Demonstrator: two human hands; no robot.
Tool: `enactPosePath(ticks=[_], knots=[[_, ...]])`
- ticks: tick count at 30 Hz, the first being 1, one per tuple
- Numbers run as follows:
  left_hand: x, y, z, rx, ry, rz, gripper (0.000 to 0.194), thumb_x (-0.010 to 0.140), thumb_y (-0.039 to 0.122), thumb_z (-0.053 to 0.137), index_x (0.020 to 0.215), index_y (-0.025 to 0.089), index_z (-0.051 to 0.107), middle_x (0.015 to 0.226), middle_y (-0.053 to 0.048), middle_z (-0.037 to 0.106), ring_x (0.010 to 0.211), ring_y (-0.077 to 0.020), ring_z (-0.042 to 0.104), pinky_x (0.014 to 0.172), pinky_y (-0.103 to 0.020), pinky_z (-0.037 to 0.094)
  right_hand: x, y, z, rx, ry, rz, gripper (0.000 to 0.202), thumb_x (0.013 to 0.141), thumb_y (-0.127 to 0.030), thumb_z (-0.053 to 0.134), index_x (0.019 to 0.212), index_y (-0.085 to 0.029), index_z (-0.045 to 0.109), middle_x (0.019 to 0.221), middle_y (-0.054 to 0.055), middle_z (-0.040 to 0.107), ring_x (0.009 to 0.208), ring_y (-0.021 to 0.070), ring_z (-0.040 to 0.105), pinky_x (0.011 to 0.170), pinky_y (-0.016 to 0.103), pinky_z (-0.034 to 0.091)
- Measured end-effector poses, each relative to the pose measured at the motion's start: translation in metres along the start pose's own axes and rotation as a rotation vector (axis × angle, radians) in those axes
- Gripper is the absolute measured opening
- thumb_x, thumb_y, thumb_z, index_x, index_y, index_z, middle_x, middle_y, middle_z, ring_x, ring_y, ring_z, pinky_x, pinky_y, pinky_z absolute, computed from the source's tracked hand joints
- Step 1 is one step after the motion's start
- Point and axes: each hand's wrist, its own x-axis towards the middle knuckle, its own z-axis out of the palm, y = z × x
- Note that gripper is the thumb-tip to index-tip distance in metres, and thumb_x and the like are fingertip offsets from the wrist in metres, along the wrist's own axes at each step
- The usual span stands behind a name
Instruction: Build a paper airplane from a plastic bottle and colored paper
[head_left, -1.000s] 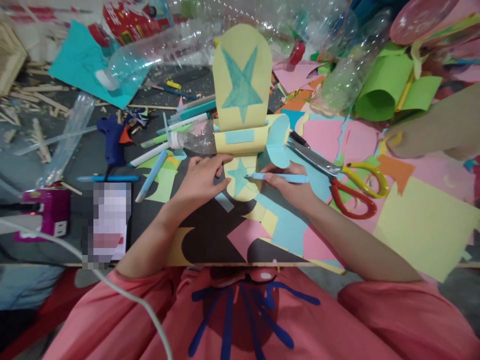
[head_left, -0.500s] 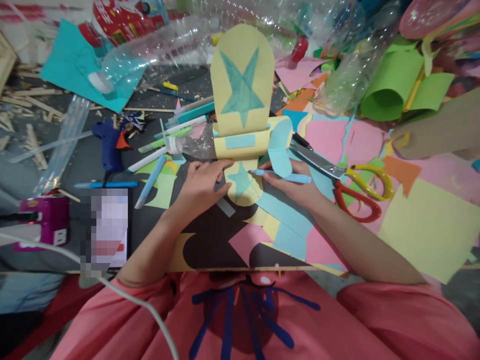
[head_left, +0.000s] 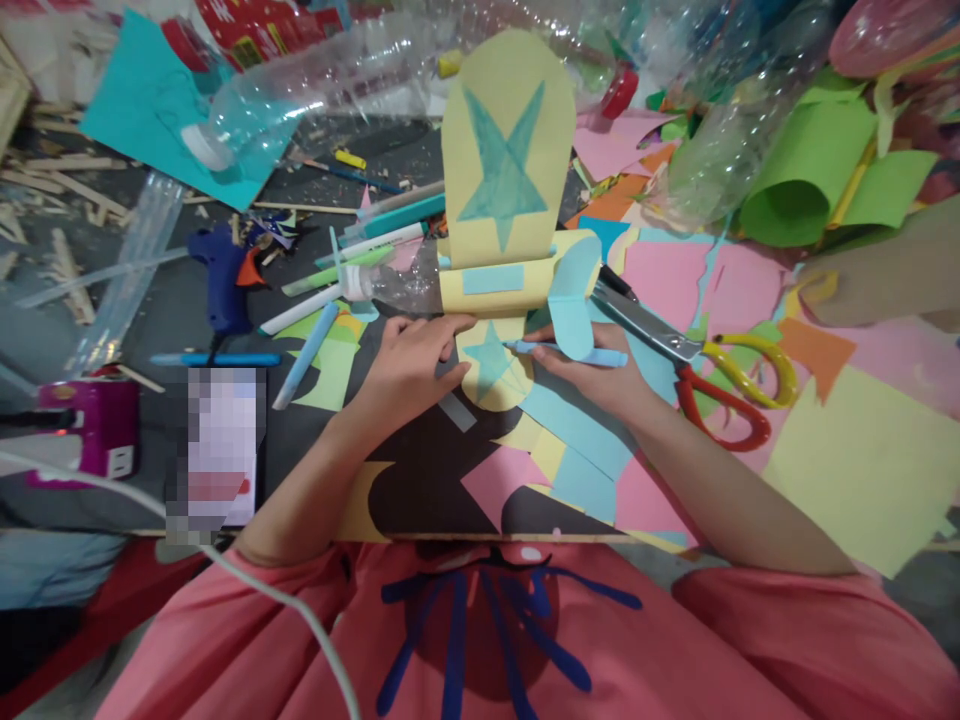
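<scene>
My right hand (head_left: 592,372) grips a light blue marker (head_left: 604,356), its tip on a blue star (head_left: 491,358) drawn on the lower rounded yellow paper flap (head_left: 517,392). My left hand (head_left: 416,360) rests at that flap's left edge, thumb and forefinger apart and lying against the paper; its other fingers are partly curled. The flap joins a clear plastic bottle (head_left: 405,283) lying sideways and wrapped in yellow paper (head_left: 536,282). A taller yellow flap (head_left: 559,130) with a larger coloured star stands on the far side. A folded blue paper piece (head_left: 574,300) at the bottle's right end partly covers my right hand.
Yellow-and-red-handled scissors (head_left: 690,348) lie on paper scraps at right. Several markers (head_left: 306,355), a blue glue gun (head_left: 225,285) and a phone (head_left: 225,440) are at left. More plastic bottles (head_left: 315,90) line the back. A white cable (head_left: 300,610) crosses the lower left.
The view has shifted slightly, so the bottle and flaps appear a little farther right. Both hands keep nearly the same places, with the marker tip still on the lower star.
</scene>
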Motion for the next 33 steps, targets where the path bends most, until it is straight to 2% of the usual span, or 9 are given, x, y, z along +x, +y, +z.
enactPosePath(ticks=[14, 19, 25, 33], knots=[[0.0020, 0.0024, -0.0026, -0.015, -0.018, -0.041, 0.042, 0.085, 0.028, 0.054, 0.126, 0.024, 0.058, 0.081, 0.001, 0.056, 0.081, -0.0191, 0.053, 0.092, -0.037, 0.031, 0.0012, -0.0044, -0.0006, 0.026, -0.059, 0.049, 0.010, 0.066, -0.030, 0.073, 0.066, -0.020, 0.073, 0.068, 0.004, 0.074, 0.067, 0.0223, 0.068, 0.059, 0.034, 0.053], [0.0026, 0.0007, -0.0019, -0.008, 0.004, -0.021, 0.041, 0.085, 0.031, 0.054, 0.125, 0.024, 0.058, 0.081, 0.000, 0.057, 0.081, -0.0195, 0.054, 0.091, -0.037, 0.032, 0.0037, -0.0045, -0.0027, 0.084, -0.087, 0.015, 0.013, 0.067, -0.034, 0.073, 0.065, -0.021, 0.071, 0.066, 0.003, 0.071, 0.065, 0.0202, 0.066, 0.058, 0.033, 0.053], [0.0022, 0.0024, -0.0041, -0.012, -0.013, -0.030, 0.042, 0.085, 0.031, 0.054, 0.126, 0.022, 0.058, 0.082, 0.000, 0.056, 0.081, -0.0195, 0.055, 0.092, -0.037, 0.031, 0.0047, -0.0039, -0.0003, 0.138, -0.016, -0.036, 0.014, 0.069, -0.036, 0.075, 0.071, -0.022, 0.072, 0.076, 0.004, 0.074, 0.075, 0.0222, 0.069, 0.070, 0.038, 0.057], [0.0033, 0.0020, -0.0035, -0.017, -0.008, -0.030, 0.040, 0.084, 0.030, 0.054, 0.124, 0.024, 0.058, 0.079, 0.001, 0.055, 0.081, -0.0191, 0.054, 0.089, -0.035, 0.032, 0.0045, 0.0008, -0.0009, 0.062, -0.019, -0.045, 0.023, 0.069, -0.044, 0.076, 0.073, -0.021, 0.075, 0.075, 0.004, 0.075, 0.070, 0.0212, 0.067, 0.063, 0.035, 0.055]])
